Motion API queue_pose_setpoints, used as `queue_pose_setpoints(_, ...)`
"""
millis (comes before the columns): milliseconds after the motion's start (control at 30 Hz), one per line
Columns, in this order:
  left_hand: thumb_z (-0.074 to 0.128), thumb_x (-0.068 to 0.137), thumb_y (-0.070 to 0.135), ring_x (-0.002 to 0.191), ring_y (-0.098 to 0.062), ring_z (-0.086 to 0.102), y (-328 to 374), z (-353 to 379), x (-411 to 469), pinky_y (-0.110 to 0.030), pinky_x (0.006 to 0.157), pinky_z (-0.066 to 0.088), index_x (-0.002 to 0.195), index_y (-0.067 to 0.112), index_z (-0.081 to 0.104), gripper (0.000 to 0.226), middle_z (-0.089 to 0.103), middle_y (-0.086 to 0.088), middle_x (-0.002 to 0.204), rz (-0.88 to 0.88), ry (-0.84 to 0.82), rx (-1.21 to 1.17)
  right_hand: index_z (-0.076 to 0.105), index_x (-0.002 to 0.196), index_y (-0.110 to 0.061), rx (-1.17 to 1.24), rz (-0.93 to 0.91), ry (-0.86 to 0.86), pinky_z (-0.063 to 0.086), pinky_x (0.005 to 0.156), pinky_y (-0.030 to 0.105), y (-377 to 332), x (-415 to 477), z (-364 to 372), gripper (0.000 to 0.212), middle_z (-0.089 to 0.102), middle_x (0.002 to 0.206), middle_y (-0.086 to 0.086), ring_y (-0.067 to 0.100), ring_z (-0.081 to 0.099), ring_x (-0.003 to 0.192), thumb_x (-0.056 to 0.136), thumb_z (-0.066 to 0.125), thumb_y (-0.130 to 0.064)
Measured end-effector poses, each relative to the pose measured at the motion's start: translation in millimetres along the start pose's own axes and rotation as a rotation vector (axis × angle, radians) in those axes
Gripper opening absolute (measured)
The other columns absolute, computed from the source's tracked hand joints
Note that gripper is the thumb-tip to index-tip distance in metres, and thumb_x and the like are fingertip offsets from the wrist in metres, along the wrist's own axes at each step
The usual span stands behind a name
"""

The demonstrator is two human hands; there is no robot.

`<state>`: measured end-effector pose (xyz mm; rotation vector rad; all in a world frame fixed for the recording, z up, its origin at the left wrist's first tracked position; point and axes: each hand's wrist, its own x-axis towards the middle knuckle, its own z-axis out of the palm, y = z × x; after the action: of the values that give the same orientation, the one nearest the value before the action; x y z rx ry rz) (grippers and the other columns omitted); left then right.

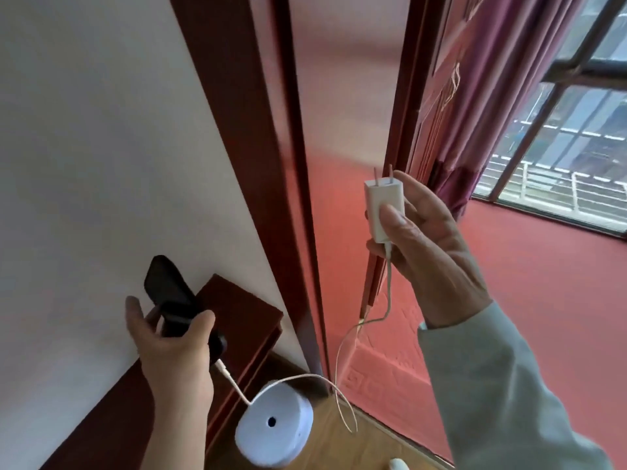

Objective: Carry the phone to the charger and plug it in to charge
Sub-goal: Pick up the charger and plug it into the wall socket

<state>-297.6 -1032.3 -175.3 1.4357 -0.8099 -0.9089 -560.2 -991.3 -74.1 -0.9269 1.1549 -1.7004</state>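
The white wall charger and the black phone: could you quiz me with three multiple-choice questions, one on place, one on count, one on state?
1. Where is the white block-shaped wall charger?
A. In the right hand
B. On the floor
C. In a wall socket

2. How many metal prongs show on it?
A. One
B. Two
C. Three

3. Is the thin white cable joined to the black phone?
A. Yes
B. No, it dangles loose
C. No cable exists

Answers: 1 A, the right hand pinches it; 2 B, two prongs point upward; 3 A, its connector sits in the phone's lower end, held by the left hand.
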Motion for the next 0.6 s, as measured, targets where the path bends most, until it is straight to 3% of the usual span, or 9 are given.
queue_pose_setpoints(67,0.073,0.084,0.004,0.099,-0.033,0.069,12.2,9.4,-8.8,-0.053,0.081,0.058,0.156,0.042,0.021,0.096,0.055,0.009,0.131,0.012,0.057,-0.068,0.050,0.139,-0.025,-0.014,0.002,-0.050,0.057,0.085,0.025,-10.9,13.9,-11.1,0.060,0.070,0.106,-0.016,-0.004,0.068,0.094,0.081,0.060,-0.028)
queue_pose_setpoints(167,0.068,0.083,0.006,0.078,-0.013,0.066,31.8,20.0,-23.0,-0.032,0.063,0.054,0.158,0.035,0.022,0.092,0.063,-0.001,0.129,0.037,0.102,-0.186,0.050,0.139,-0.026,-0.012,0.005,-0.106,0.057,0.085,0.025,-20.2,31.1,-25.9,0.059,0.073,0.099,-0.019,-0.004,0.068,0.093,0.081,0.060,-0.028)
queue_pose_setpoints(267,0.054,0.089,-0.001,0.073,0.000,0.069,57.3,28.3,-42.2,-0.024,0.056,0.054,0.158,0.028,0.026,0.081,0.071,0.003,0.109,0.070,0.110,-0.311,0.051,0.136,-0.027,0.005,0.013,-0.145,0.057,0.085,0.025,-23.0,40.0,-33.1,0.057,0.075,0.097,-0.021,-0.002,0.068,0.094,0.081,0.060,-0.028)
queue_pose_setpoints(333,0.041,0.092,-0.011,0.084,-0.004,0.071,72.0,33.9,-57.2,-0.024,0.066,0.055,0.157,0.029,0.030,0.077,0.077,0.012,0.095,0.106,0.106,-0.346,0.050,0.139,-0.026,0.010,0.026,-0.174,0.057,0.086,0.027,-23.8,41.8,-34.1,0.056,0.074,0.101,-0.019,-0.001,0.068,0.095,0.084,0.063,-0.027)
queue_pose_setpoints(400,0.043,0.085,-0.008,0.100,-0.009,0.069,85.2,41.9,-73.1,-0.022,0.073,0.057,0.157,0.028,0.030,0.082,0.079,0.017,0.095,0.167,0.068,-0.352,0.050,0.140,-0.027,-0.004,0.030,-0.209,0.056,0.089,0.028,-24.1,42.9,-34.0,0.054,0.074,0.104,-0.019,-0.001,0.068,0.097,0.089,0.067,-0.025)
queue_pose_setpoints(500,0.054,0.069,-0.002,0.096,-0.010,0.068,100.8,51.0,-90.0,-0.021,0.069,0.058,0.157,0.026,0.030,0.095,0.077,0.012,0.101,0.249,-0.002,-0.379,0.050,0.139,-0.027,0.011,0.028,-0.224,0.056,0.089,0.028,-27.4,40.7,-31.6,0.053,0.074,0.103,-0.019,0.000,0.068,0.097,0.088,0.063,-0.025)
queue_pose_setpoints(600,0.068,0.056,0.014,0.092,-0.012,0.064,112.6,57.6,-102.1,-0.027,0.075,0.055,0.154,0.031,0.033,0.105,0.069,0.001,0.110,0.278,-0.083,-0.398,0.051,0.138,-0.026,0.028,0.008,-0.242,0.056,0.085,0.025,-33.8,33.1,-29.4,0.054,0.074,0.100,-0.021,-0.001,0.068,0.096,0.084,0.059,-0.025)
